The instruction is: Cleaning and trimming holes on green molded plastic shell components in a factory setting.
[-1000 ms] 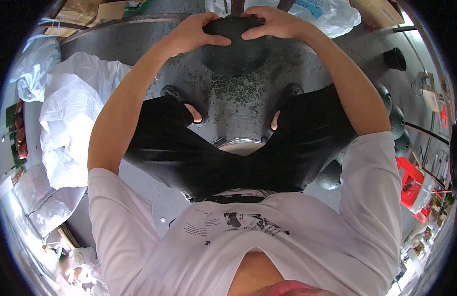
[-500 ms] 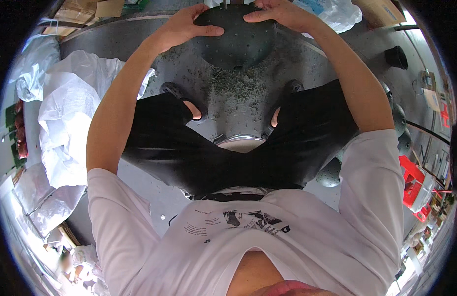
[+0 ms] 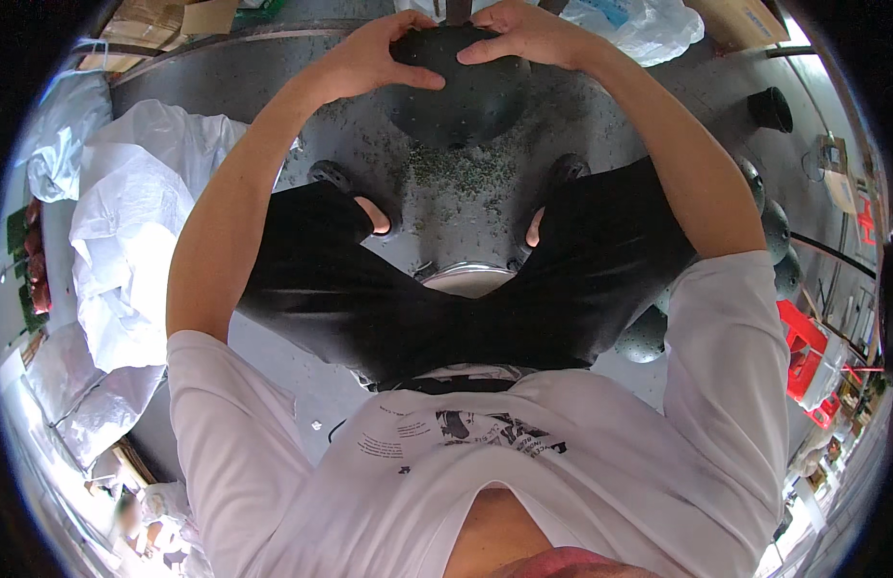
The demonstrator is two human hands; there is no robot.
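Observation:
A dark green, dome-like ball [image 3: 458, 108] with small holes or dimples dotted over its surface is at the top middle of the head view. My left hand [image 3: 384, 58] curves around its left side, thumb lying across the near face. On the upper right, my right hand [image 3: 528, 37] grips it, its thumb also on the near face. The fingers of both hands partly disappear behind the ball. Right behind its top edge stands a dark upright bar [image 3: 458, 12]; whether the two touch is hidden.
Green crumbs [image 3: 461, 171] litter the grey floor between my feet. White plastic sacks [image 3: 128, 250] lie at left. Similar dark balls [image 3: 641, 337] rest at my right, near a red stool [image 3: 801, 342]. A black bucket [image 3: 770, 110] is farther right. Beneath me is a round seat [image 3: 468, 281].
The ball has shifted slightly toward me and tilted a little. Both hands have moved with it, and their thumbs sit lower in the view.

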